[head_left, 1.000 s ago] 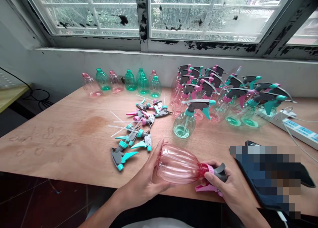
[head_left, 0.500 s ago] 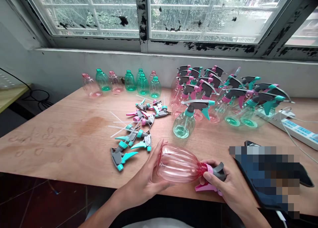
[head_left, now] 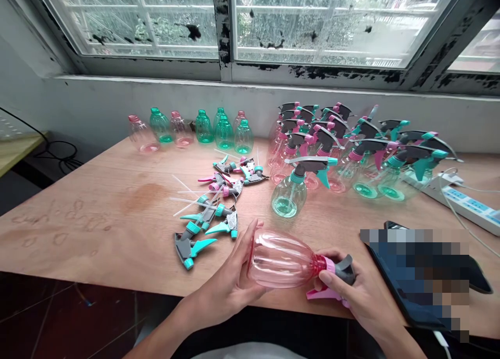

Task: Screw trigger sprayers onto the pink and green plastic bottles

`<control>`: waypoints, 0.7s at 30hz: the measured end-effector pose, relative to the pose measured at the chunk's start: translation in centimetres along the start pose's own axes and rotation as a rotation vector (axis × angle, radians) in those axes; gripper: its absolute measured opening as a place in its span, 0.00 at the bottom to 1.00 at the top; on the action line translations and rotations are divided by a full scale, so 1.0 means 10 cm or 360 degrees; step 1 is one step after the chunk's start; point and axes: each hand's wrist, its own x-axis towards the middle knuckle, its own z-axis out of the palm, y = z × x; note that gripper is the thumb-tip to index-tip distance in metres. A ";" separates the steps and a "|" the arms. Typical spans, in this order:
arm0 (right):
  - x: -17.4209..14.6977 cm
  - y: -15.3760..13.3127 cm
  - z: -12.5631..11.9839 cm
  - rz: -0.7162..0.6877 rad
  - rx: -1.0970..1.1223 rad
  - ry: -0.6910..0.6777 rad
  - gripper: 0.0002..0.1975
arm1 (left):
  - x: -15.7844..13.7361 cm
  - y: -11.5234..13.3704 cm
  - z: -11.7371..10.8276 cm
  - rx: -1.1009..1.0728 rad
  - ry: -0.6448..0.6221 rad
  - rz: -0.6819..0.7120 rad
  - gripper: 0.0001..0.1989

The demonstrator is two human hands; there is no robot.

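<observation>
Pink bottle: the pink bottle [head_left: 282, 260] lies on its side between both hands, near the desk [head_left: 97, 234]'s front edge; whether it touches the wood is hard to tell.
Base end: the left hand [head_left: 228, 281] cups it, fingers [head_left: 245, 242] grasping around the base, which is mostly concealed in the palm.
Neck end: the right hand [head_left: 357, 294] grips the pink-and-grey spray head [head_left: 344, 270], thumb at the collar; its other fingers are largely hidden behind.
Inside: glare on the ribs makes any tube difficult to make out.
Nearest upright: a green-based spray bottle [head_left: 289, 197], fully visible.
Back right: assembled spray bottles [head_left: 363, 176] overlap too densely to count.
Left of centre: loose spray heads [head_left: 186, 244] tangle, partly covering one another.
Back left: open-necked bottles [head_left: 224, 135], some overlapping.
Right side: blocky pixels mask much of a dark device [head_left: 408, 304]; a power strip [head_left: 474, 205] runs out of view.
Bottom edge: both forearms are cut off.
</observation>
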 end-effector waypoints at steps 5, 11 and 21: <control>0.00 -0.01 0.00 -0.0017 -0.0061 0.0029 0.19 | -0.01 0.00 0.01 0.0028 0.0016 0.0005 0.50; 0.01 0.01 -0.02 -0.0023 -0.0046 -0.0002 0.19 | -0.01 0.05 0.00 -0.0101 -0.0007 -0.0162 0.54; 0.03 0.05 -0.04 -0.0052 0.0019 -0.0015 0.19 | -0.02 0.01 0.03 0.0094 0.0016 0.0001 0.47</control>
